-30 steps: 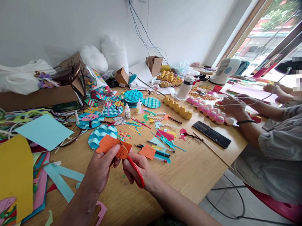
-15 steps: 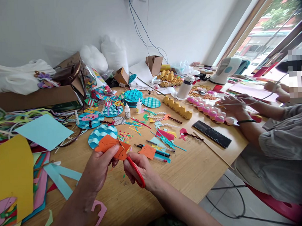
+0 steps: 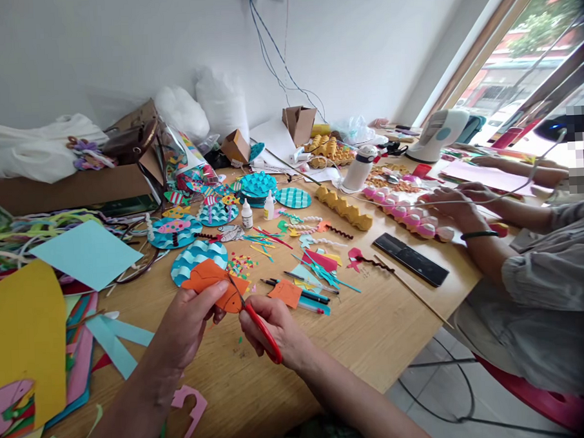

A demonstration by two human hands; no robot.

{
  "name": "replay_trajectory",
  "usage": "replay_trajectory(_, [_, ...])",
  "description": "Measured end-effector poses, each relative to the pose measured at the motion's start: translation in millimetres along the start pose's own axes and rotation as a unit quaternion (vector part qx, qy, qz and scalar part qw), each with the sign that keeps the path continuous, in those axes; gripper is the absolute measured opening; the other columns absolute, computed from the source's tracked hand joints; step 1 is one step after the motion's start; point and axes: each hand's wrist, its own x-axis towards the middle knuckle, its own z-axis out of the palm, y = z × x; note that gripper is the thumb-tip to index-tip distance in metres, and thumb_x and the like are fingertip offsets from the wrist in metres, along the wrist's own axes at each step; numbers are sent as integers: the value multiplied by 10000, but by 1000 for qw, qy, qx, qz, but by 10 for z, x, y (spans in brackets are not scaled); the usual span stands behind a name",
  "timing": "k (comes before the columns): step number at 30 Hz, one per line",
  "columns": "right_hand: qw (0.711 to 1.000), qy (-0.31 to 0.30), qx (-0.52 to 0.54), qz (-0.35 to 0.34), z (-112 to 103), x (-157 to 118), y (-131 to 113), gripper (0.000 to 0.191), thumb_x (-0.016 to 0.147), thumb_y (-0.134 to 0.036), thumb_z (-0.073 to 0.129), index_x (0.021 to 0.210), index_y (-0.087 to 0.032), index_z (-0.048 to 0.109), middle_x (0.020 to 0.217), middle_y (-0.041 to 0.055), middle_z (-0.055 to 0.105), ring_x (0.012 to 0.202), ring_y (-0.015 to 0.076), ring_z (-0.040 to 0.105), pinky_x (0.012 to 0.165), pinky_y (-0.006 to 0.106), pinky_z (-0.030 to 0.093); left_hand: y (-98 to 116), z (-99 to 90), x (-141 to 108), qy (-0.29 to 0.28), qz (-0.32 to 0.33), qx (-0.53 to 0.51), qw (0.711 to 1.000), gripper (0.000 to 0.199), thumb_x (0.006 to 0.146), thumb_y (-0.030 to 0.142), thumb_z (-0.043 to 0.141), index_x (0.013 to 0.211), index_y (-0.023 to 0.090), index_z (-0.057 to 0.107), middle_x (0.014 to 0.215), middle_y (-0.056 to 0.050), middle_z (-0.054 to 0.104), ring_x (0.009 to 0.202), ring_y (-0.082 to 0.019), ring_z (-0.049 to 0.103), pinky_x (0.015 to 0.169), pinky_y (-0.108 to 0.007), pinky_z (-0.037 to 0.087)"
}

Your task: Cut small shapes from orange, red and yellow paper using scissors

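Note:
My left hand (image 3: 194, 320) pinches a piece of orange paper (image 3: 208, 274) with a fish outline drawn on it, thumb on top. Red-handled scissors (image 3: 264, 333) are in my right hand (image 3: 272, 323), with their blades against the paper's right part beside the drawn fish head. Behind the paper lies a round disc with blue wavy strips (image 3: 198, 260). Another orange paper piece (image 3: 285, 293) rests on the table to the right, with several pens (image 3: 315, 297) beside it.
Two glue bottles (image 3: 246, 216) stand mid-table near cut strips and paper bits. A black phone (image 3: 410, 259) and a wooden stick (image 3: 421, 300) lie to the right. Coloured sheets (image 3: 25, 321) are stacked at left. At right, another person's hands (image 3: 453, 209) work by a pink-and-white egg-carton strip (image 3: 408, 217).
The orange paper has turned slightly in my left hand, and the scissor blades now show more along its right part. The phone and bottles have stayed put.

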Motion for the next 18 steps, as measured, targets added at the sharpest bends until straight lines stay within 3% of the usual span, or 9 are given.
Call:
replay_trajectory(11, [999,7,-45,9,-9,-8,-15,435,779,-505,638,582,-186,418,457,-66,412,365,50,381,348,159,285,8,-26,-5,1,11,20,1000,215,638,320,671,534,185,539,472,57,519,446,-88,435,407,-206,376])
replay_trajectory(18, [992,17,-122,-33,-28,1,-5,459,795,-529,605,568,-187,401,483,-63,342,430,57,315,401,185,225,-18,-70,5,3,8,36,999,198,649,318,659,553,188,544,473,64,518,424,-79,416,397,-203,352])
